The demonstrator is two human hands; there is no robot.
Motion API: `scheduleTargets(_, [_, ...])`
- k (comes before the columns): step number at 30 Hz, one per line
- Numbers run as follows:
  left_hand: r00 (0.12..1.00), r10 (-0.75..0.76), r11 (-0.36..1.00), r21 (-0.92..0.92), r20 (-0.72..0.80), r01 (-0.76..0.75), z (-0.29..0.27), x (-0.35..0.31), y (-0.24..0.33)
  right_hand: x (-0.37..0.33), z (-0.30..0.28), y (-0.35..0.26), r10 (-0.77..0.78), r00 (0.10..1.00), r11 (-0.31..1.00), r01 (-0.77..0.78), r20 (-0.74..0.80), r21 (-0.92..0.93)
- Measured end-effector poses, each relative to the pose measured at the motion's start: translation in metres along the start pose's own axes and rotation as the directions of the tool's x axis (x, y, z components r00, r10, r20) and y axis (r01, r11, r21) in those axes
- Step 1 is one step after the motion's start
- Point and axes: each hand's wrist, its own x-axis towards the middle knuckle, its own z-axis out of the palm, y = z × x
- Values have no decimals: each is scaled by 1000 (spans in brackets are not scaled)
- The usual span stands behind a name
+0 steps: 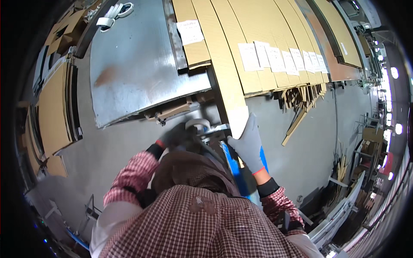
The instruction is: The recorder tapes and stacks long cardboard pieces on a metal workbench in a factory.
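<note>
My left hand [177, 136], in a dark glove, is smeared by motion over the gap below the metal table. Right beside it is a pale ring like a roll of tape [198, 123]; whether the fingers hold it is hidden by the blur. My right hand [248, 144], in a grey glove, grips the near end of a long, narrow cardboard carton [226, 71]. Its thumb is on the left and its straight fingers run along the right edge. A white sheet [238, 117] covers that end. Blue strips [231, 160] show below it.
Left of the carton stands a metal-topped table [133, 56] with white rolls [115, 15] at its far end. Long cartons [258, 26] with paper sheets lie to the right. Cardboard strips [297, 116] stick out beneath them. Cardboard sheets [55, 112] lean at far left.
</note>
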Motion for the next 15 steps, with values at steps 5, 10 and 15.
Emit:
scheduleTargets(5, [874,486,769,471,9,-433,87,67,98,-13,-11,14,28,964,891,-144,263,430])
scheduleTargets(10, [915,353,705,698,-197,-122,113,75,98,15,-97,-14,80,965,839,-201,251,505])
scheduleTargets(15, [907,368,641,762,-204,-89,112,66,97,53,-106,-45,-14,785,999,28,620,-14])
